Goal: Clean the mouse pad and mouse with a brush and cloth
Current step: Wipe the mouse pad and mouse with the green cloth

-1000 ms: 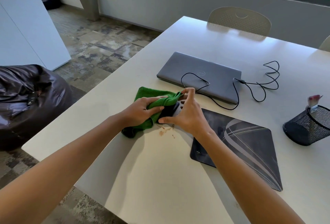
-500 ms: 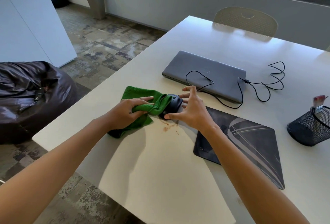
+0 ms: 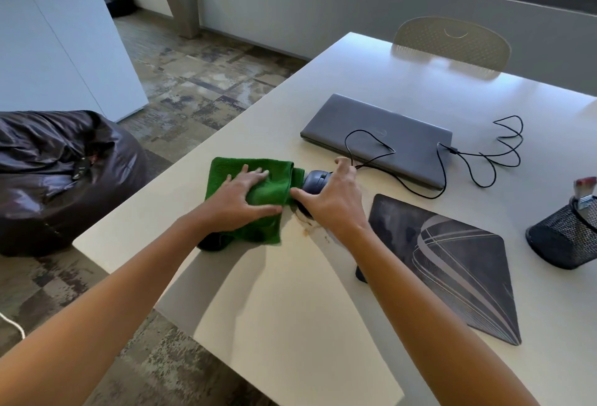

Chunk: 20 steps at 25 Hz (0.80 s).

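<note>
A green cloth (image 3: 277, 192) lies flat on the white table (image 3: 290, 308). My left hand (image 3: 239, 198) rests on it, palm down with fingers spread. Just right of the cloth sits a dark wired mouse (image 3: 315, 181), and my right hand (image 3: 332, 198) holds it by thumb and fingers. The mouse's black cable (image 3: 484, 160) loops over the closed laptop. The dark mouse pad (image 3: 452, 263) with pale curved stripes lies to the right of my right forearm. The brush (image 3: 586, 192) stands in a black mesh cup.
A closed grey laptop (image 3: 381, 137) lies behind the mouse. The mesh cup (image 3: 562, 237) is at the right edge. Small brown stains (image 3: 307, 228) mark the table below the mouse. A chair (image 3: 452, 43) stands at the far side, and a dark beanbag (image 3: 58, 173) on the floor left.
My left hand let the bunched cloth down and now presses it flat on the table. The cloth has come off the mouse. My right hand has stayed on the mouse.
</note>
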### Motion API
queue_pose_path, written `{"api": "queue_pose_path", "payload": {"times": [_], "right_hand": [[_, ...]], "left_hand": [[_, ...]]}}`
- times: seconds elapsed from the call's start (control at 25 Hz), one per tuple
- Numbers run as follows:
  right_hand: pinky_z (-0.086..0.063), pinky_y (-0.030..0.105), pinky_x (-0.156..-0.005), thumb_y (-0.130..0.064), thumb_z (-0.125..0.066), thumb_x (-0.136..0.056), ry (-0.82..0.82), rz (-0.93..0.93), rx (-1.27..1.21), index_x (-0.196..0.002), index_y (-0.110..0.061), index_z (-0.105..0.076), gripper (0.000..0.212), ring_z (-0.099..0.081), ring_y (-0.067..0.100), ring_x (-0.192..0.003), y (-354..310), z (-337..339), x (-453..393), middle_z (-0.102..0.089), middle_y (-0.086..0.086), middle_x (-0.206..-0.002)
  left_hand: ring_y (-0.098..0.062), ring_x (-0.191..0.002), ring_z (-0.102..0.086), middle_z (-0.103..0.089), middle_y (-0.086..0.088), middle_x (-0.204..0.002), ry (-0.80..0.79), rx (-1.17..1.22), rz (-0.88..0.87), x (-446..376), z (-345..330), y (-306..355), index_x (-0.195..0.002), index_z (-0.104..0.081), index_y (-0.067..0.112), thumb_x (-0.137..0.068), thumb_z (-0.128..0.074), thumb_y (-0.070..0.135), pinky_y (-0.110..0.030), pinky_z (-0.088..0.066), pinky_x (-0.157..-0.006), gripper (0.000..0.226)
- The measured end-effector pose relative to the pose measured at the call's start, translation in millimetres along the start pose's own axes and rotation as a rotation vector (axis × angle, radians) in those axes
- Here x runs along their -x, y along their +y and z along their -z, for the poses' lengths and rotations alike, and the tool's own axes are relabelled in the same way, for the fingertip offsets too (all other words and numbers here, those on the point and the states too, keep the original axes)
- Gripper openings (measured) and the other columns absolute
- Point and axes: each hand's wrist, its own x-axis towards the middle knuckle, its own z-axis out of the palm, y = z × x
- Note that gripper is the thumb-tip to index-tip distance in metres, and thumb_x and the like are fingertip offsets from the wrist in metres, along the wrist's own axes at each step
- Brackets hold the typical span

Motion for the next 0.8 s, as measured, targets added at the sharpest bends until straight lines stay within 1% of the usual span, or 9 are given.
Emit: {"api": "queue_pose_path", "payload": {"times": [0.08, 0.24, 0.32, 0.36, 0.44, 0.48, 0.56, 0.68, 0.8], "right_hand": [[-0.041, 0.04, -0.102, -0.05, -0.082, -0.072, -0.007, 0.009, 0.08, -0.135, -0.01, -0.031, 0.09, -0.046, 0.034, -0.121, -3, -3, -3, -0.043, 0.012, -0.128], [-0.05, 0.037, -0.09, -0.054, -0.079, -0.071, -0.029, -0.067, 0.012, -0.135, -0.013, -0.033, 0.089, -0.052, 0.028, -0.108, 5, 16, -18, -0.047, 0.01, -0.125], [-0.05, 0.03, -0.077, -0.056, -0.074, -0.075, -0.056, -0.192, -0.112, -0.134, -0.014, -0.037, 0.081, -0.056, 0.021, -0.098, 12, 34, -31, -0.053, 0.008, -0.118], [-0.053, 0.031, -0.076, -0.054, -0.073, -0.077, -0.086, -0.251, -0.234, -0.132, -0.014, -0.039, 0.076, -0.059, 0.02, -0.097, 17, 44, -38, -0.056, 0.008, -0.118], [-0.06, 0.035, -0.079, -0.042, -0.072, -0.081, -0.157, -0.302, -0.495, -0.128, -0.014, -0.041, 0.063, -0.065, 0.024, -0.1, 27, 61, -48, -0.059, 0.014, -0.118], [-0.06, 0.032, -0.074, -0.037, -0.072, -0.083, -0.179, -0.29, -0.565, -0.127, -0.014, -0.042, 0.058, -0.067, 0.025, -0.099, 31, 69, -51, -0.06, 0.016, -0.118], [-0.058, 0.026, -0.066, -0.031, -0.072, -0.085, -0.193, -0.257, -0.596, -0.126, -0.014, -0.043, 0.053, -0.068, 0.025, -0.099, 38, 81, -56, -0.06, 0.017, -0.117], [-0.057, 0.027, -0.068, -0.028, -0.069, -0.087, -0.197, -0.24, -0.582, -0.128, -0.013, -0.043, 0.051, -0.068, 0.024, -0.099, 48, 93, -61, -0.061, 0.019, -0.119], [-0.059, 0.031, -0.075, -0.027, -0.067, -0.088, -0.182, -0.238, -0.577, -0.126, -0.013, -0.044, 0.046, -0.068, 0.026, -0.101, 54, 96, -61, -0.06, 0.019, -0.12]], "left_hand": [[-0.015, -0.156, 0.0, -0.014, 0.006, -0.167, -0.007, -0.098, -0.009, -1, -6, -2, -0.16, -0.022, 0.027, -0.094, -0.066, 0.046, -0.044, 0.005, -0.125, 0.081], [-0.021, -0.156, 0.002, -0.015, 0.003, -0.168, 0.011, 0.134, 0.046, -7, -1, -5, -0.158, -0.025, 0.031, -0.105, -0.047, 0.039, -0.044, 0.009, -0.123, 0.057], [-0.03, -0.155, 0.008, -0.008, 0.004, -0.168, -0.007, 0.215, 0.165, -12, -1, -4, -0.158, -0.023, 0.033, -0.104, -0.042, 0.047, -0.046, 0.008, -0.122, 0.059], [-0.03, -0.154, 0.011, -0.005, 0.004, -0.168, -0.023, 0.228, 0.187, -14, -2, -2, -0.159, -0.02, 0.033, -0.104, -0.041, 0.049, -0.047, 0.008, -0.122, 0.061], [-0.02, -0.15, 0.016, -0.001, 0.003, -0.168, -0.055, 0.225, 0.131, -20, -7, 9, -0.16, -0.016, 0.032, -0.105, -0.04, 0.046, -0.044, 0.009, -0.121, 0.061], [-0.015, -0.148, 0.015, 0.0, 0.002, -0.168, -0.071, 0.217, 0.09, -24, -10, 16, -0.16, -0.015, 0.03, -0.106, -0.039, 0.043, -0.04, 0.01, -0.12, 0.06], [-0.012, -0.148, 0.012, 0.0, 0.003, -0.168, -0.121, 0.206, 0.025, -33, -16, 30, -0.16, -0.013, 0.028, -0.107, -0.038, 0.04, -0.035, 0.008, -0.119, 0.06], [-0.001, -0.139, 0.011, 0.001, 0.004, -0.168, -0.226, 0.148, -0.07, -51, -26, 49, -0.16, -0.01, 0.025, -0.108, -0.036, 0.041, -0.026, 0.008, -0.114, 0.061], [-0.003, -0.148, 0.016, 0.005, 0.002, -0.169, -0.283, -0.052, -0.183, -66, -35, 60, -0.16, -0.014, 0.023, -0.109, -0.032, 0.042, -0.03, 0.014, -0.119, 0.057]]}}
